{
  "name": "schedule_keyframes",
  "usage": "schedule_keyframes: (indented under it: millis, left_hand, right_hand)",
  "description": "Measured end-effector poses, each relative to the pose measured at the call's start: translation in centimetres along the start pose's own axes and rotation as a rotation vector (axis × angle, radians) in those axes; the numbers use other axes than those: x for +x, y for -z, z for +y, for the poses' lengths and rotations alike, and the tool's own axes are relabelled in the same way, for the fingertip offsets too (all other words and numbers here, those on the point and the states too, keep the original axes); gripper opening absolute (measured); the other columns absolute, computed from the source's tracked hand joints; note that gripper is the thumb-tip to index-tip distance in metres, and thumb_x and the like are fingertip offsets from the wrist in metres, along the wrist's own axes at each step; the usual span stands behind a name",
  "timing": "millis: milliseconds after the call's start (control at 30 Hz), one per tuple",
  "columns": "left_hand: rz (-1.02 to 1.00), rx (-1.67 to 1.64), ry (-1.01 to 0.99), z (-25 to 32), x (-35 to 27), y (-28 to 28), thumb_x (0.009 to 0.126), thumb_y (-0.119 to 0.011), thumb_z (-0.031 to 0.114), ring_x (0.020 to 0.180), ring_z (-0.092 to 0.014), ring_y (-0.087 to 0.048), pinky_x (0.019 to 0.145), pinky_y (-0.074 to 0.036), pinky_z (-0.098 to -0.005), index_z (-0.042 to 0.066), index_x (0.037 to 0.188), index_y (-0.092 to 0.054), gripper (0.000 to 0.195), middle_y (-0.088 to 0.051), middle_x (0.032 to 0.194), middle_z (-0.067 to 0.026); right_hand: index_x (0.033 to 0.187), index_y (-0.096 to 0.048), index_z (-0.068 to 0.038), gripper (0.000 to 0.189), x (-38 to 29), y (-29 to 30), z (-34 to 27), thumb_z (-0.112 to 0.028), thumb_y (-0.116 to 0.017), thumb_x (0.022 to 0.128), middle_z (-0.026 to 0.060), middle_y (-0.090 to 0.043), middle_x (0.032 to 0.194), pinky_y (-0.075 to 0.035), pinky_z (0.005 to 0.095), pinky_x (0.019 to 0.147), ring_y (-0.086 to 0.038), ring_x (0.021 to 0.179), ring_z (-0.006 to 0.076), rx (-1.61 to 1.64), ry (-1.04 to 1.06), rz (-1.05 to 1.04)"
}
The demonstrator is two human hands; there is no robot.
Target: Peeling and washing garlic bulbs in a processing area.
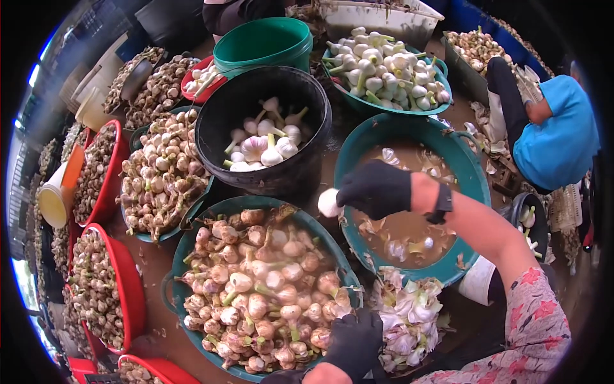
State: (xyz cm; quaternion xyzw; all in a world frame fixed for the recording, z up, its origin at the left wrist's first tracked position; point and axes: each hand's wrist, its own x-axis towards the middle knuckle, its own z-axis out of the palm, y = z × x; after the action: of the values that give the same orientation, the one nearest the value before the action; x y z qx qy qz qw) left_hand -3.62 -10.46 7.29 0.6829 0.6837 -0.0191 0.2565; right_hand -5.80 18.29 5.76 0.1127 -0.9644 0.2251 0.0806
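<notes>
My right hand [376,189], in a black glove, grips a clean white garlic bulb [329,203] at the near-left rim of a green tub of muddy water [472,163]. Loose skins and a few pale bulbs float in that water. My left hand [354,342], also gloved in black, rests with bent fingers at the right edge of a green tub [179,293] heaped with unpeeled garlic bulbs [261,307]. Its fingertips are partly hidden, so I cannot tell whether it holds a bulb. Beyond stands a black bucket [261,181] with clean white garlic bulbs [271,151] inside.
Peeled garlic skins [407,321] lie piled beside my left hand. Red tubs [129,293] of garlic line the left side. An upright green bucket [261,43] and a green basin of white garlic [383,72] are farther back. A person in blue [556,139] sits at right.
</notes>
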Motion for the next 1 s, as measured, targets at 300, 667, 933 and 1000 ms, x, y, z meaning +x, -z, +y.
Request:
schedule_keyframes:
  millis: [300,667,933,1000]
  left_hand:
    - [-0.023,-0.026,-0.074,0.4,1.1,0.0,0.072,-0.061,0.019,0.078,-0.028,-0.06,0.06,-0.049,-0.0393,0.005,0.096,-0.058,0.027,-0.054,0.092,-0.0124]
    - [-0.01,-0.049,-0.022,0.8,1.6,-0.6,0.073,-0.069,0.035,0.085,-0.028,-0.057,0.064,-0.048,-0.0385,0.001,0.109,-0.054,0.052,-0.053,0.097,-0.0139]
    - [0.088,-0.077,-0.126,1.1,5.1,0.2,0.079,-0.063,0.029,0.081,-0.027,-0.06,0.064,-0.048,-0.0394,0.003,0.108,-0.053,0.04,-0.056,0.092,-0.0117]
    - [0.176,-0.095,-0.12,0.7,6.9,0.8,0.081,-0.059,0.025,0.083,-0.024,-0.058,0.071,-0.048,-0.0385,0.004,0.112,-0.049,0.038,-0.053,0.093,-0.0088]
  right_hand:
    - [0.114,-0.063,-0.011,0.038,6.4,9.5,1.3,-0.016,-0.066,0.076,0.0186,-0.065,0.084,-0.052,0.0375,0.069,-0.065,0.075,0.0337,-0.152,0.027,0.534]
    - [0.104,-0.066,-0.011,0.026,-16.9,-9.2,12.4,-0.016,-0.06,0.079,0.0153,-0.063,0.101,-0.05,0.0402,0.083,-0.061,0.092,0.034,-0.28,-0.873,0.19]
    - [0.097,-0.069,-0.009,0.025,-20.5,-13.7,14.5,-0.011,-0.056,0.076,0.0181,-0.064,0.098,-0.049,0.0392,0.082,-0.061,0.093,0.0348,-0.118,-1.199,0.259]
    - [0.095,-0.069,-0.008,0.024,-20.6,-12.7,12.1,-0.01,-0.056,0.075,0.0182,-0.065,0.091,-0.05,0.0381,0.076,-0.063,0.084,0.0338,-0.009,-1.175,0.442]
